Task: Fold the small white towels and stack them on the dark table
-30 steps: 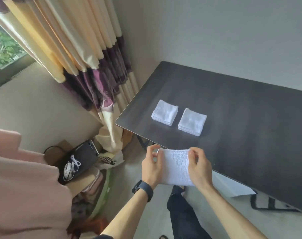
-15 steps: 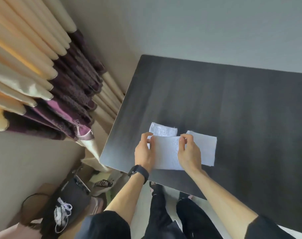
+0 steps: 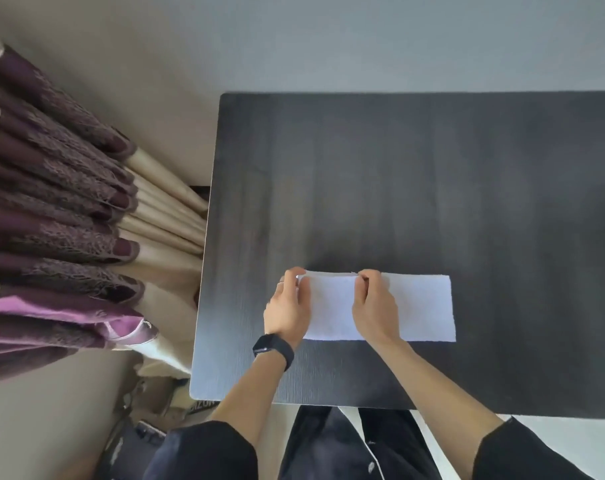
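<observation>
A folded white towel (image 3: 332, 306) lies low over the dark table (image 3: 432, 188), near its front left part. My left hand (image 3: 287, 308), with a black watch on the wrist, pinches the towel's far left corner. My right hand (image 3: 375, 306) pinches its far right corner. A stack of folded white towels (image 3: 424, 306) sits on the table directly to the right of my right hand. The second stack seen earlier is hidden under the held towel and my hands.
Purple and cream curtains (image 3: 69, 220) hang close to the table's left edge. A grey wall (image 3: 363, 39) runs behind the table. Bags and clutter (image 3: 148, 410) lie on the floor below the table's left front corner.
I have stepped up to the table and carried the folded towel forward and down over the left stack, which is now covered. Both hands keep their pinch on it.
</observation>
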